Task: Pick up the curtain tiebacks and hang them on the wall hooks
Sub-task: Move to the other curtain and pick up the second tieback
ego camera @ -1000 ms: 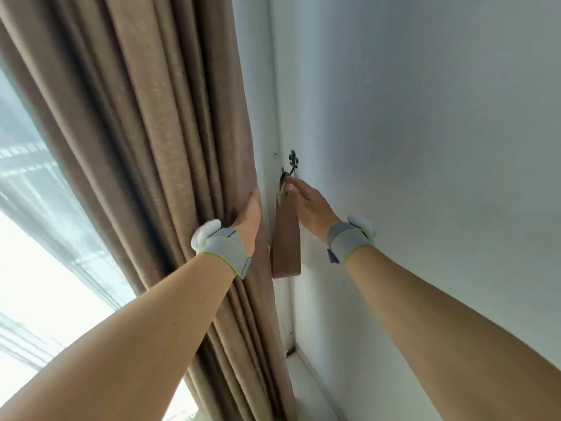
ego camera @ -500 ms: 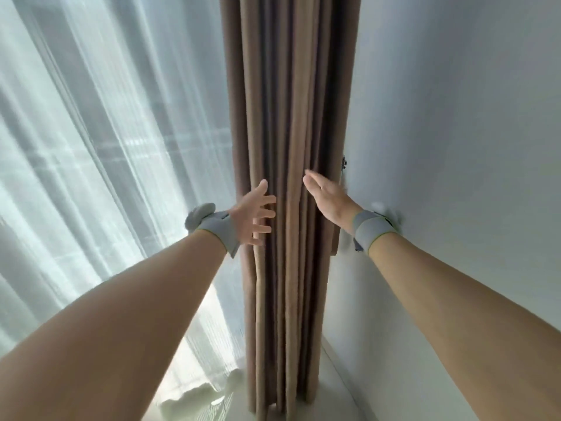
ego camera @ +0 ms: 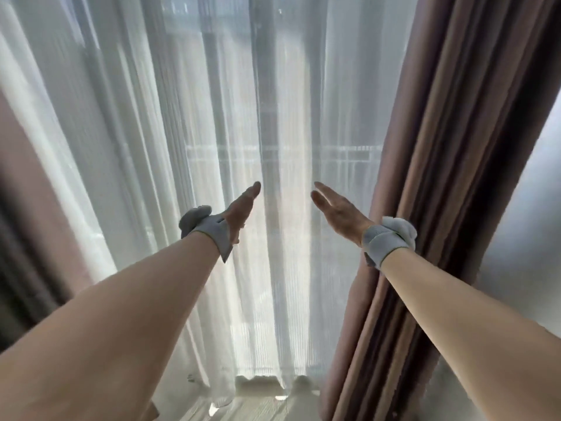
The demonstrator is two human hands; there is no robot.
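Both hands are stretched out flat and empty, fingers straight, palms turned toward each other — the left hand [ego camera: 241, 209] and the right hand [ego camera: 337, 209] are held apart in front of the sheer curtain [ego camera: 212, 132]. Each wrist carries a grey band [ego camera: 212, 233]. The sheer hangs in pale folds across the window, with a railing [ego camera: 282, 154] showing faintly through it above the hands. Right of the sheer, just beside the right wrist, hangs the gathered brown curtain [ego camera: 449, 147]; beyond that is the wall [ego camera: 528, 223]. A second brown curtain [ego camera: 27, 208] hangs left of the sheer. Below the sheer's hem lies the floor [ego camera: 258, 408]. No tieback or hook is in view.
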